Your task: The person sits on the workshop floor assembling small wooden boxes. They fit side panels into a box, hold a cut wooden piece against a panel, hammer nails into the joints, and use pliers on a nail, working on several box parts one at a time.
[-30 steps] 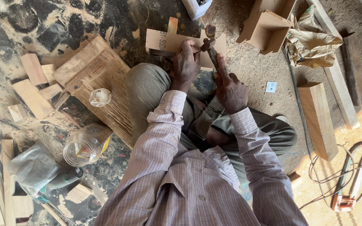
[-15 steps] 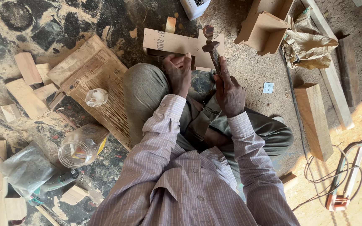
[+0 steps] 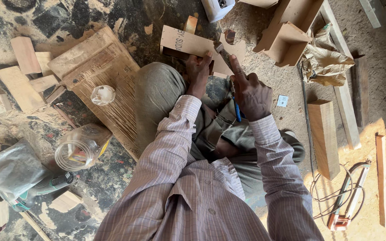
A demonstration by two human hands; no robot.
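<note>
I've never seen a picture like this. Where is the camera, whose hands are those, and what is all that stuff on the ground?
No machine is at work here. The camera sits on a person's head and looks straight down, so you see their striped sleeves, bent legs and both hands from above. The person sits on a dusty floor covered in sawdust.

The left hand rests on a flat wooden board just past the knees. The right hand grips a tool with a blue handle, index finger stretched along it towards the board; the tool's tip is too small to make out.

Lying about: wood offcuts, a clear plastic jar on its side, a long wooden block, crumpled brown paper, and a small power tool with a cable.
</note>
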